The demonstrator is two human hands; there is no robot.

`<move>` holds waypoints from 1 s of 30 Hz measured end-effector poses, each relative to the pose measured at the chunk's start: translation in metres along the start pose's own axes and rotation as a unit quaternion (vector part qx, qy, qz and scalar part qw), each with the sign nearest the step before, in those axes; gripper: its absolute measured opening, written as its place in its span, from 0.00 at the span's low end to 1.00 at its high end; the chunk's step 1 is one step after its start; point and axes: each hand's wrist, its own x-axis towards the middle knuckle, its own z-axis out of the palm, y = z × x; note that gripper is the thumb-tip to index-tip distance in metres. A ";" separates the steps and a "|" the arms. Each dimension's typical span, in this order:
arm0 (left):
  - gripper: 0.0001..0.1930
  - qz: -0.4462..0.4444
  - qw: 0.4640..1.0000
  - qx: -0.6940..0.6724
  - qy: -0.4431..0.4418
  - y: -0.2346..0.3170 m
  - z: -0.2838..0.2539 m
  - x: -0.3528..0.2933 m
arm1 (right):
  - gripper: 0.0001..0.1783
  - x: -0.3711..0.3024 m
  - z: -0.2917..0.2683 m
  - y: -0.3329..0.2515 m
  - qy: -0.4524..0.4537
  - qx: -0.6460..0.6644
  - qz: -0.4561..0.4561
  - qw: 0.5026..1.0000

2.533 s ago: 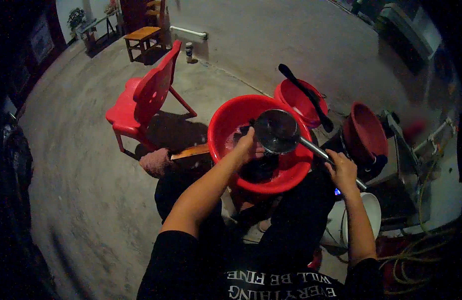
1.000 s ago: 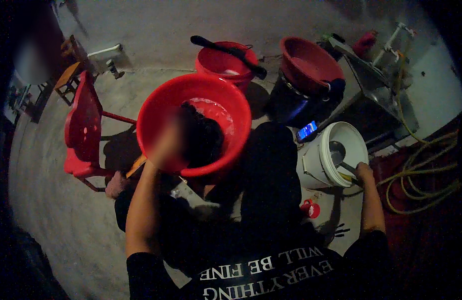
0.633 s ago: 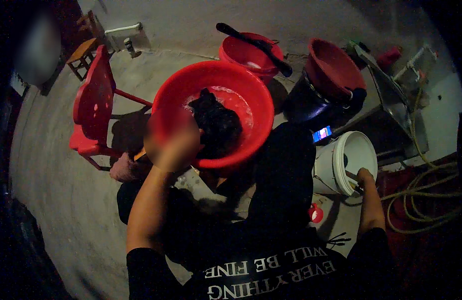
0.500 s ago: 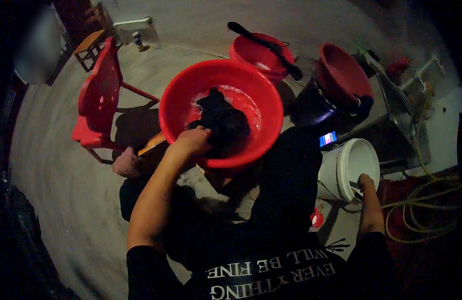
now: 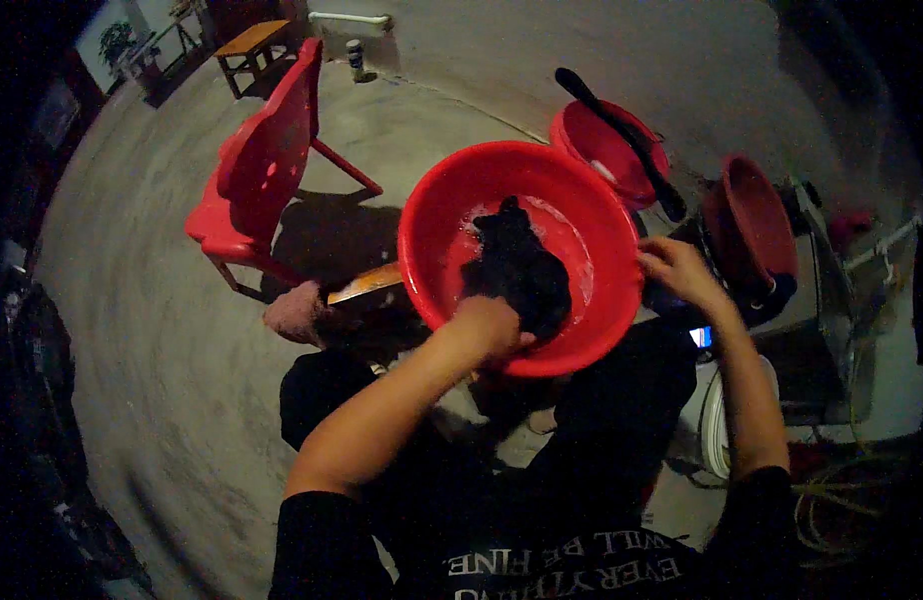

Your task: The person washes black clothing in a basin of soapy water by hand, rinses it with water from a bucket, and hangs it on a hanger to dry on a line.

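Note:
A large red basin (image 5: 425, 300) stands before me with some sudsy water in it. Dark wet cloth (image 5: 522, 255) lies bunched in its middle. My left hand (image 5: 490, 325) reaches over the near rim, closed on the near end of the cloth; its fingertips are partly hidden. At the basin's right rim is my right hand (image 5: 682, 270), with bent fingers closed against the edge. The white bucket (image 5: 717, 420) stands below my right forearm, partly covered by it.
Left of the basin are a red plastic chair (image 5: 252, 180) and a pinkish cloth (image 5: 297, 312). A smaller red basin (image 5: 582, 135) with a long black object (image 5: 622, 130) across it stands behind. Another reddish basin (image 5: 752, 220), a lit phone (image 5: 701, 337) and a coiled hose (image 5: 832, 505) are at right.
My right hand has left the white bucket and come up to the basin's right rim. My left hand stays at the dark cloth. The whole view has shifted leftward.

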 end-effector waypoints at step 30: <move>0.09 0.187 0.979 -0.061 0.055 0.012 0.027 -0.025 | 0.36 0.084 0.156 -0.064 -0.090 -0.080 -0.137 0.983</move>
